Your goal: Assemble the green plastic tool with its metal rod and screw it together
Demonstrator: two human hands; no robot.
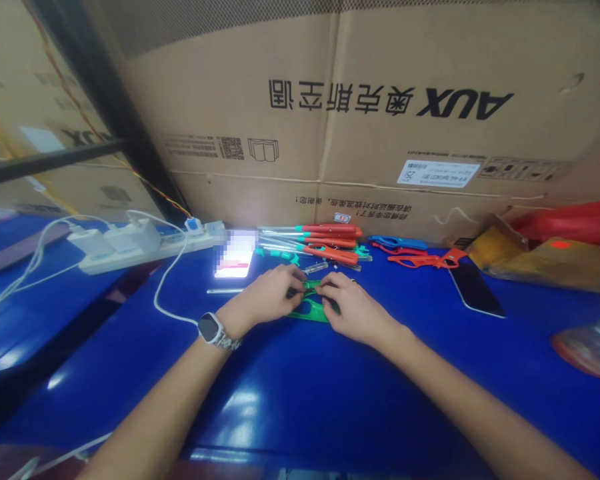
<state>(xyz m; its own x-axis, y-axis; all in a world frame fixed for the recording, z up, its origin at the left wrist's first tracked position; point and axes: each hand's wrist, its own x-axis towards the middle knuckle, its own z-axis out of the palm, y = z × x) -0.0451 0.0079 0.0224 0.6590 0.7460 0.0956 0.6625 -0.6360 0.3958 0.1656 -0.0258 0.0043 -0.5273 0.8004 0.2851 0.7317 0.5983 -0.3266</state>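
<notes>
While left hand [279,293] and right hand [356,310] grip green part [321,312], red-handled sticks [325,242] lie beyond it, lit screen [235,257] to its left, dark phone [476,290] to its right.

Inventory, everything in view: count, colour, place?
Green plastic casing: count unclear, green, centre
Stick lighters: several, red and silver, behind casing
Plastic shells: several, blue and orange, back right
Lit phone: one, bright, left of lighters
Rod: one, silver, before lit phone
Dark phone: one, black, right
Power strip: one, white, left
Plugs: several, mostly white, on strip
Cables: several, mostly white, left
Frame: one, black, left
AUX carton: one, brown, back
Small carton: one, yellowish, right
Sheeting: unclear, red, right
Blurred object: one, reddish, right
Table: one, blue, underneath
Watch: one, dark, left wrist
Left hand: one, on casing
Right hand: one, on casing
</notes>
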